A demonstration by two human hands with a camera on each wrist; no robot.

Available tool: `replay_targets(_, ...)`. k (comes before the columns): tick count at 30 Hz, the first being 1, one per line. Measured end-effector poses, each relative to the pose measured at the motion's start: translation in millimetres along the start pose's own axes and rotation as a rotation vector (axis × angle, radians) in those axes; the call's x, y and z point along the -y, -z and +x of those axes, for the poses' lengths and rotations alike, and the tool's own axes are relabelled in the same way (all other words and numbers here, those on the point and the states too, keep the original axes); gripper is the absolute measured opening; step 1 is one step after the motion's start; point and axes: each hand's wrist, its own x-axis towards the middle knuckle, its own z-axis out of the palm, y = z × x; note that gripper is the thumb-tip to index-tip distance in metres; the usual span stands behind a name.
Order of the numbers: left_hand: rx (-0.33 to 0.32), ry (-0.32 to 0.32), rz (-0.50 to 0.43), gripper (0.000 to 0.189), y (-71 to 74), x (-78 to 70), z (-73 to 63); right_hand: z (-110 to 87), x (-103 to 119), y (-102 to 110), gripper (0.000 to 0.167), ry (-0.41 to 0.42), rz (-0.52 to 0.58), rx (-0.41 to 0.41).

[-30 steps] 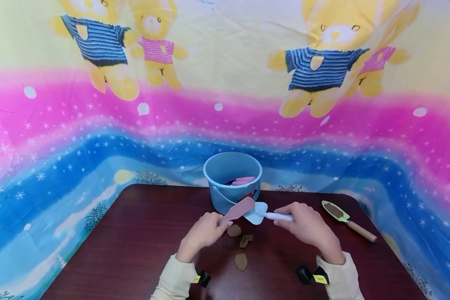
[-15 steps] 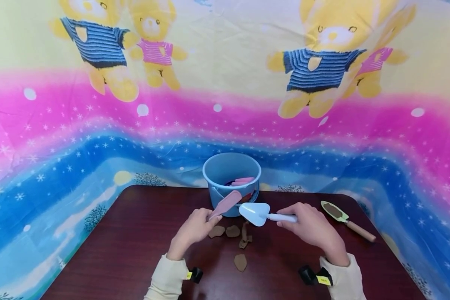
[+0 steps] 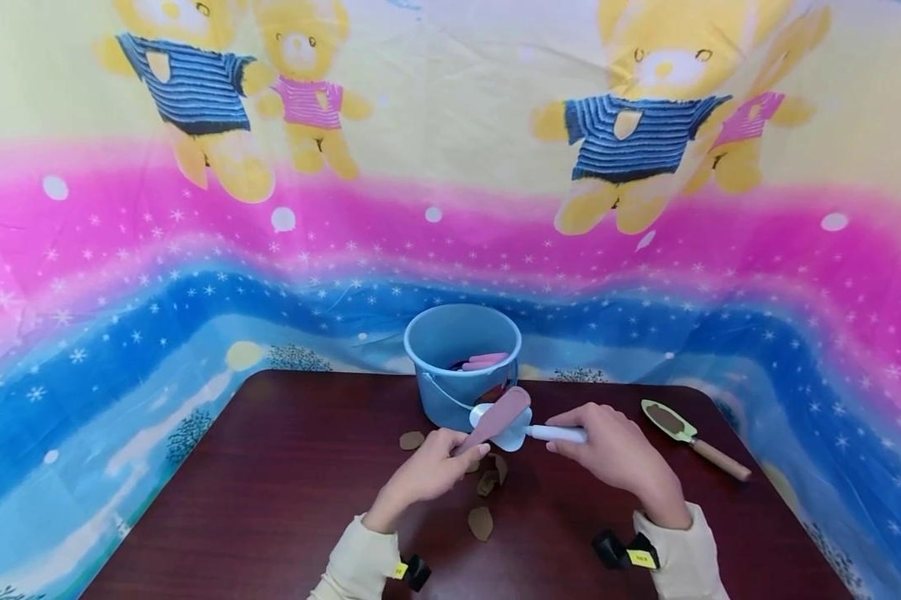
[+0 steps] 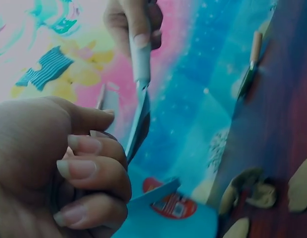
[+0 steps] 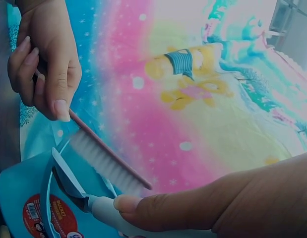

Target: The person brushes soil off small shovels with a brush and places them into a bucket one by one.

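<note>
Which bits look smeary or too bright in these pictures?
Right wrist view: the white bristles of the brush look smeared; left wrist view: the bear cloth fades pale toward the top left; head view: the bucket looks fairly sharp, and the dark table shows a faint shine near the bottom.

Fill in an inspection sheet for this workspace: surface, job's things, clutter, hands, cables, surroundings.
Surface: dark red-brown table, with loose brown pieces lying on it.
Job's things: pink brush with white bristles, above the blade of a pale trowel; whether they touch is unclear.
Clutter: blue bucket standing upright with pink items inside; green trowel with a wooden handle lying at the right, brown material on its blade.
Hands: left hand grips the brush; right hand grips the pale trowel's handle.
Cables: nothing seen.
Surroundings: printed bear backdrop behind the table.
</note>
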Motion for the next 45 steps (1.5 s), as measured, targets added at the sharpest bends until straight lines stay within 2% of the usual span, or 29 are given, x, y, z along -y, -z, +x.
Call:
replay_targets(3,0.015,-0.003,-0.050,0.029,-6.5,-0.3,1.5,-0.1,1,0,0.021,-0.001,-0.001,0.001)
replay_targets(8,0.020,0.006,-0.058,0.030,-15.3,0.1,3.0,-0.6,3,-1,0.021,-0.007,-0.001,0.001)
replay_targets(14,0.063,0.006,-0.094,0.027,-20.0,-1.0,4.0,-0.8,3,1,0.022,-0.013,-0.003,-0.003)
replay_targets(20,0.041,0.033,-0.049,0.027,-19.8,4.0,4.8,-2.7,1,4,0.023,0.003,-0.002,-0.011)
replay_targets(30,-0.001,0.045,0.025,0.033,-3.3,14.6,5.7,-3.0,0,7,0.019,0.013,-0.004,-0.008)
replay_targets(38,-0.091,0.045,0.142,0.037,11.5,20.5,0.0,-4.6,-3,11,0.021,0.029,-0.020,-0.003)
replay_targets(45,-0.123,0.047,0.117,0.040,25.5,24.0,0.2,-5.5,-5,15,0.023,0.008,0.010,-0.003)
